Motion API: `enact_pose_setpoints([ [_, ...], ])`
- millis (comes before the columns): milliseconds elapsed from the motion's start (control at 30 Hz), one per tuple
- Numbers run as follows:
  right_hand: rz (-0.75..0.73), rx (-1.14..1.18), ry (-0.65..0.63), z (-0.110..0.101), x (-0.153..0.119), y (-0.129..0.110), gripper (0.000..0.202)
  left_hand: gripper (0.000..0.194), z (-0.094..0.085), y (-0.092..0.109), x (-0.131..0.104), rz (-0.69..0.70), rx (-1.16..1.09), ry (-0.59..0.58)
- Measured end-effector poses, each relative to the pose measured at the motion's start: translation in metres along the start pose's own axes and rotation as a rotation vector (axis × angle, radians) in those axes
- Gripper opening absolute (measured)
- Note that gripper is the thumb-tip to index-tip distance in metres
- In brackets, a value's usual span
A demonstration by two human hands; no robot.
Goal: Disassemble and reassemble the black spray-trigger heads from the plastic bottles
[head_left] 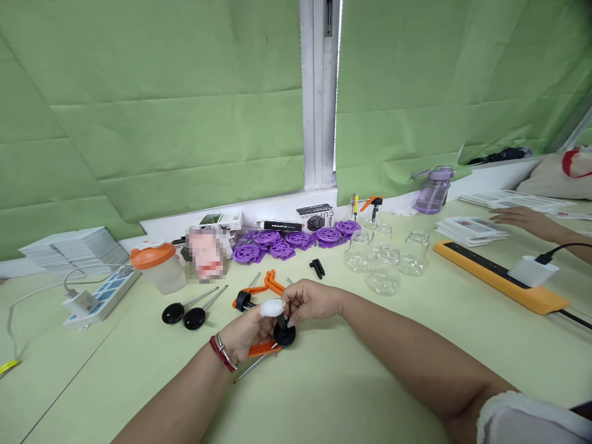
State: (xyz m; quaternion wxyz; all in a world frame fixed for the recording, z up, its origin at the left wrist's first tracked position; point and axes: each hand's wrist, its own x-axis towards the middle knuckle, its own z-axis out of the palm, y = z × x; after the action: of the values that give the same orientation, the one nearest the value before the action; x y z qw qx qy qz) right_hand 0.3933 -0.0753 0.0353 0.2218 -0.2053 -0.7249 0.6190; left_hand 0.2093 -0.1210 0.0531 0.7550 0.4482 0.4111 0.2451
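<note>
My left hand (247,333) is closed around a black part (284,335) with a round disc base and an upright stem; its thumb has a white wrapping. An orange slotted strip (265,349) and a thin metal rod (256,367) show just under that hand. My right hand (314,302) pinches close to the top of the stem; its fingertips partly hide what they grip. Beyond the hands lie orange arms (274,282) and a black knob-like piece (242,301). Left of them are two black discs with metal rods (194,318).
Several purple round pieces (283,249) and small black parts (317,268) lie farther back. Clear glass jars (382,280) stand right of them. An orange-lidded cup (160,271) and a white power strip (104,300) are left. Another person's hand (527,223) is beyond the yellow power strip (490,274).
</note>
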Motion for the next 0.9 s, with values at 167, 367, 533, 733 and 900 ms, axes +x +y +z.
enact_pose_setpoints([
  [167,-0.009,-0.017,-0.002,-0.0005,-0.0003,0.0011,0.035,0.035,0.0012,0.0008,-0.0007,-0.009,-0.003,0.016],
  [367,-0.011,-0.020,-0.003,-0.0016,-0.0003,0.0039,0.031,0.033,0.0034,0.0021,-0.0009,0.003,-0.013,0.018],
  [533,-0.014,-0.020,0.001,-0.0010,-0.0004,0.0025,0.029,0.032,0.0006,-0.0001,0.0010,-0.010,-0.035,0.023],
  [733,-0.010,0.016,0.007,-0.0004,-0.0005,0.0009,0.027,0.033,-0.0030,-0.0018,0.0030,-0.040,-0.040,0.005],
  [900,-0.017,0.028,0.007,0.0004,0.0000,0.0011,0.027,0.033,-0.0059,-0.0036,0.0049,-0.039,-0.029,-0.020],
])
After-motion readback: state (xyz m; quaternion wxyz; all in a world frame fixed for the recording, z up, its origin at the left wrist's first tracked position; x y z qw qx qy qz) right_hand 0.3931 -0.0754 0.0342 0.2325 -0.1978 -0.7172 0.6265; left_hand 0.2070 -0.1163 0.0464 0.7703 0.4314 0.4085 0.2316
